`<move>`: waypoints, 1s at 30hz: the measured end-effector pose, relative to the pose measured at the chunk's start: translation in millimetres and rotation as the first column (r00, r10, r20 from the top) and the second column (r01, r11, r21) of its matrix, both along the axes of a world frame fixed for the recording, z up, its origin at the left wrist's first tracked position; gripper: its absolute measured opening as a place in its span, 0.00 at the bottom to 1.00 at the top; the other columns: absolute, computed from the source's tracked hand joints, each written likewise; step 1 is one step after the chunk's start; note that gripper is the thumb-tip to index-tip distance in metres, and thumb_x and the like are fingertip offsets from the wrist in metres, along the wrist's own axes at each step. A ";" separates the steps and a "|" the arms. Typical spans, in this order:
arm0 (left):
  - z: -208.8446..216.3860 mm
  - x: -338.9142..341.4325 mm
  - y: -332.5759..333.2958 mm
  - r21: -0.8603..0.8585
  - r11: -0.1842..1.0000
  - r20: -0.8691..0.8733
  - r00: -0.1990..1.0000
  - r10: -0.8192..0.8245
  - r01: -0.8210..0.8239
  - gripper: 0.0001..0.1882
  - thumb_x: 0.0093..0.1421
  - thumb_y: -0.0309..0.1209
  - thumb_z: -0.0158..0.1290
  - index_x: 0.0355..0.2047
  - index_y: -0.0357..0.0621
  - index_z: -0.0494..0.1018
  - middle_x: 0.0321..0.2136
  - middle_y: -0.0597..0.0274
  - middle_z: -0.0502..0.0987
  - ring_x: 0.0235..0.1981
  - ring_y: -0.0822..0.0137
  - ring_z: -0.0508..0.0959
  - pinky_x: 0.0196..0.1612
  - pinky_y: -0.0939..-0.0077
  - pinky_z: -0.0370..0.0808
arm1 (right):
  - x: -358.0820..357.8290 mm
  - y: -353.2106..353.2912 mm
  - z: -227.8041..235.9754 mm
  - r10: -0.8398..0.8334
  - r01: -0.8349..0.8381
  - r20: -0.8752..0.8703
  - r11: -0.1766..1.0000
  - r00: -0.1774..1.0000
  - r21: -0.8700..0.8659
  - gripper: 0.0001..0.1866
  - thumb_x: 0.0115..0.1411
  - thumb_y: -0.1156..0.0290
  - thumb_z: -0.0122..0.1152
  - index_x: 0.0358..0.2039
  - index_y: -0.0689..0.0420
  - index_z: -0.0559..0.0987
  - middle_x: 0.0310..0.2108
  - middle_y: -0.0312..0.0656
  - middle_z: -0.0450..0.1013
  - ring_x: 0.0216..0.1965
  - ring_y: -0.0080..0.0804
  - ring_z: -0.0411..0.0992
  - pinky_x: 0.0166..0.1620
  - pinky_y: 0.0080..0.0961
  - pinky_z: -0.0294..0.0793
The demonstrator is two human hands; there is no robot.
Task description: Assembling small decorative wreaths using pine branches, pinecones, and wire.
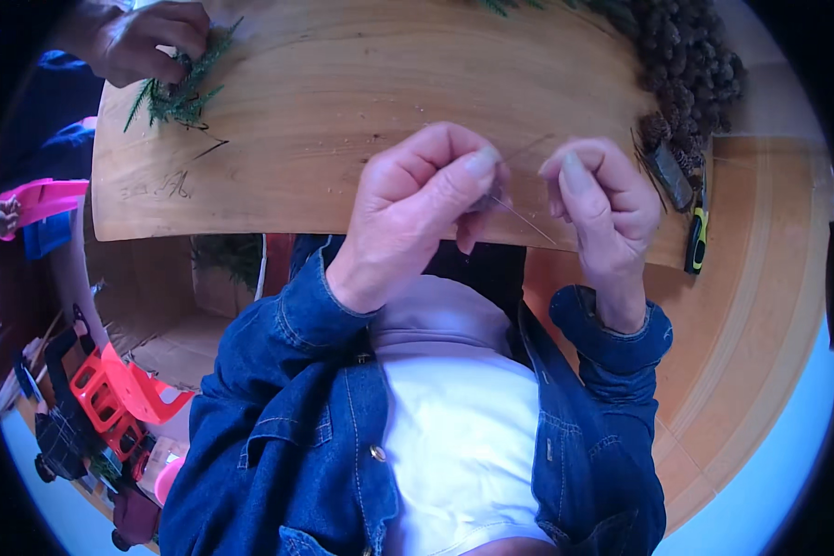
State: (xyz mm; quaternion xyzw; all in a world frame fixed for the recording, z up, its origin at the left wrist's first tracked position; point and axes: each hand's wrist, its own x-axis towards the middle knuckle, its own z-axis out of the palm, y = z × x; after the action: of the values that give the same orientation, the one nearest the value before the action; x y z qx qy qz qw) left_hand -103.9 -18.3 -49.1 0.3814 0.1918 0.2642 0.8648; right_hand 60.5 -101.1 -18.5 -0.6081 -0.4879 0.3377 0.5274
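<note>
We pinch thin wire (528,223), left hand (417,202), over near edge of counter (343,102); gap to right hand (608,196), fingertips together, contents unclear. Pinecones (690,65) crowd counter's right edge.

Tabletop, mid: L hand (422,208) & R hand (610,196) were over near edge of wooden table (343,102); wire (532,223) stuck out to right of L hand.
Table, far L: co-worker's hand (148,42) was on evergreen sprig (183,100).
Table, R side: pinecone pile (681,69) lay at far corner, block (672,176) just nearer, cutter knife (698,243) nearest, at edge.
Floor, L: cardboard box (183,341) w/ greenery (233,254) in it was nr table's near side; plastic stool (107,400) stood left of box.
</note>
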 end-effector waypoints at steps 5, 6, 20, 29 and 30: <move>-3.9 -0.9 0.3 -0.050 0.997 -0.078 0.995 0.055 -0.059 0.10 0.66 0.32 0.45 0.38 0.36 0.69 0.29 0.60 0.74 0.21 0.77 0.72 0.25 0.85 0.73 | -5.8 -2.6 -2.4 0.222 -0.258 0.301 0.962 0.928 0.085 0.03 0.57 0.76 0.56 0.30 0.63 0.74 0.20 0.36 0.68 0.20 0.21 0.63 0.24 0.17 0.59; -4.4 -0.7 0.3 -0.036 0.998 -0.085 0.995 0.052 -0.055 0.10 0.66 0.32 0.45 0.38 0.37 0.69 0.29 0.60 0.74 0.21 0.77 0.72 0.26 0.85 0.74 | -8.0 -1.2 -4.3 0.217 -0.254 0.302 0.964 0.928 0.086 0.03 0.57 0.76 0.56 0.30 0.63 0.74 0.20 0.36 0.68 0.20 0.21 0.63 0.24 0.17 0.59; -1.8 -9.6 11.7 0.670 0.737 -0.173 0.984 0.043 0.086 0.09 0.60 0.25 0.53 0.39 0.35 0.69 0.30 0.60 0.74 0.24 0.72 0.74 0.27 0.80 0.72 | -20.5 -2.1 -0.5 0.006 -0.070 0.306 0.978 0.952 0.198 0.06 0.54 0.82 0.58 0.23 0.62 0.71 0.15 0.40 0.63 0.15 0.31 0.63 0.19 0.25 0.59; 2.2 -10.2 13.2 0.973 0.226 -0.087 0.975 0.203 0.040 0.15 0.48 0.18 0.56 0.37 0.33 0.69 0.29 0.49 0.73 0.27 0.52 0.75 0.29 0.67 0.74 | -20.2 -0.6 -3.0 -0.053 -0.056 0.446 0.972 0.894 0.228 0.07 0.55 0.83 0.57 0.22 0.63 0.70 0.15 0.41 0.62 0.14 0.32 0.62 0.19 0.25 0.59; 4.9 -10.4 15.4 0.981 0.188 -0.092 0.970 0.225 0.050 0.15 0.48 0.18 0.56 0.37 0.32 0.69 0.29 0.48 0.73 0.27 0.52 0.75 0.29 0.67 0.74 | -20.3 -0.3 -2.7 -0.063 -0.039 0.454 0.976 0.889 0.212 0.07 0.55 0.83 0.57 0.22 0.63 0.70 0.15 0.41 0.62 0.14 0.32 0.62 0.19 0.25 0.59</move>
State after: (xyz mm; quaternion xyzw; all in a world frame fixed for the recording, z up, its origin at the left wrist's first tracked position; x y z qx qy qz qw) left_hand -114.4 -2.9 -44.2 0.8574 0.0944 0.3317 0.3820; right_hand 40.2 -101.4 -21.1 -0.6127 -0.6282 0.1267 0.4625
